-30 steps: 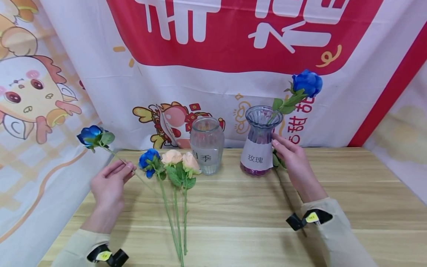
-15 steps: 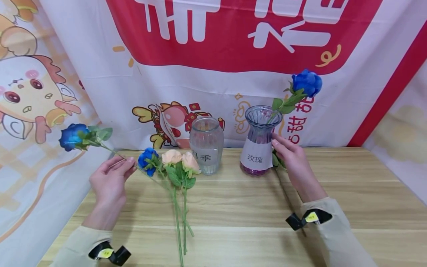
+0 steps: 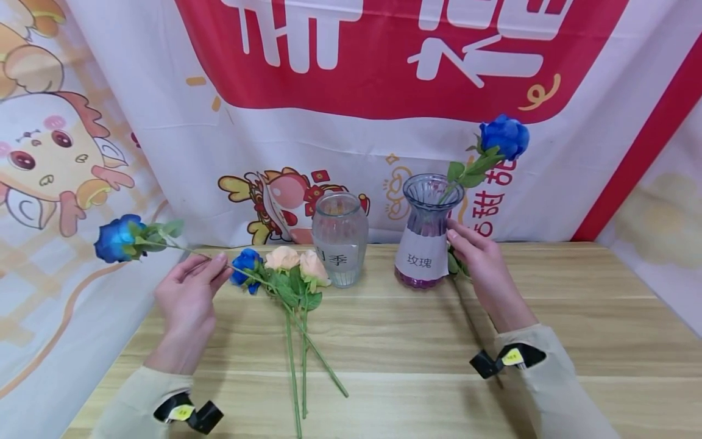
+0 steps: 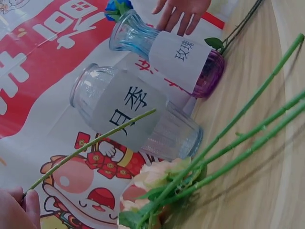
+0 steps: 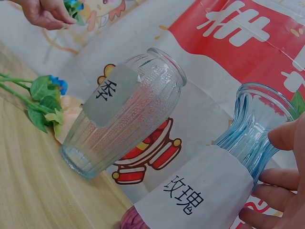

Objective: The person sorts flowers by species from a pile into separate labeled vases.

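My left hand [image 3: 189, 289] pinches the thin green stem of a blue rose [image 3: 117, 238] between thumb and fingers. Its bloom points left; in the left wrist view the bare stem end [image 4: 119, 126] overlaps a clear glass vase [image 4: 176, 126]. Straight fingers of my right hand [image 3: 482, 262] touch the neck of a blue-and-purple glass vase [image 3: 422, 262], labelled 玫瑰. Another blue rose [image 3: 504, 137] stands tilted in that vase. On the table, a third blue rose [image 3: 247, 268] lies beside two pale peach flowers [image 3: 282, 258], its stem crossing theirs.
The clear vase, labelled 月季, stands upright between the flowers and the purple vase. Beside my right hand, a dark stem [image 3: 474, 323] with green leaves [image 3: 454, 262] lies on the wooden table [image 3: 395, 347]. A printed cloth [image 3: 351, 134] hangs behind.
The held rose has tipped lower and left, its stem now flatter. The stem of the blue rose on the table has swung right across the peach flowers' stems. The right hand stays put.
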`<move>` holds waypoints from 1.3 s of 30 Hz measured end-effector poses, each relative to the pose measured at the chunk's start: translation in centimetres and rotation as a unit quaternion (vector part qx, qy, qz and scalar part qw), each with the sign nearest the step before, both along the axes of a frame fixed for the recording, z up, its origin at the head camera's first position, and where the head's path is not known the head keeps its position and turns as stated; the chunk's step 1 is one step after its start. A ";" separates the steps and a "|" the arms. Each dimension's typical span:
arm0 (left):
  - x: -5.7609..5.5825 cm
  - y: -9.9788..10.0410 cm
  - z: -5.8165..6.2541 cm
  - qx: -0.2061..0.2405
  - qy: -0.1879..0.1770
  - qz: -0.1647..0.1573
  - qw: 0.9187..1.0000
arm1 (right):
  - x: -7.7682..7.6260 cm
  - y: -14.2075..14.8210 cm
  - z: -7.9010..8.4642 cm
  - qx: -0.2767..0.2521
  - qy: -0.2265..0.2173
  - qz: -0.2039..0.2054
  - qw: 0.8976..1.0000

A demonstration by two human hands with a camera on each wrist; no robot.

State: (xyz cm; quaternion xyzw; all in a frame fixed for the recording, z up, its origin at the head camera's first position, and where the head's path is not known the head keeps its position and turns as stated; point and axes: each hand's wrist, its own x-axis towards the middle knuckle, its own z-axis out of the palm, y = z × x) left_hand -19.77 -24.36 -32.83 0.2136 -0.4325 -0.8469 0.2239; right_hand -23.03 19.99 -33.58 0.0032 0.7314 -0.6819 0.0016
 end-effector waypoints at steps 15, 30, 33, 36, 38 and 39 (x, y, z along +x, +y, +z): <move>-1.7 6.4 2.3 0.017 0.058 -0.026 0.998 | 0.1 0.0 0.0 0.005 0.000 0.001 1.000; -3.2 12.9 4.9 -0.001 0.086 -0.049 0.995 | 0.1 0.0 -0.1 0.004 0.010 0.001 1.000; -3.6 13.9 5.4 -0.009 0.090 -0.052 0.995 | 0.0 0.0 -0.1 0.006 0.009 0.003 1.000; -3.9 14.9 5.9 -0.015 0.098 -0.056 0.994 | 0.0 0.1 -0.1 0.007 0.006 0.004 1.000; -4.3 15.6 6.2 -0.012 0.101 -0.059 0.993 | 0.0 0.1 0.0 0.005 0.002 0.003 1.000; -4.4 15.9 6.4 -0.009 0.104 -0.062 0.993 | 0.0 0.1 0.0 0.004 0.000 0.002 1.000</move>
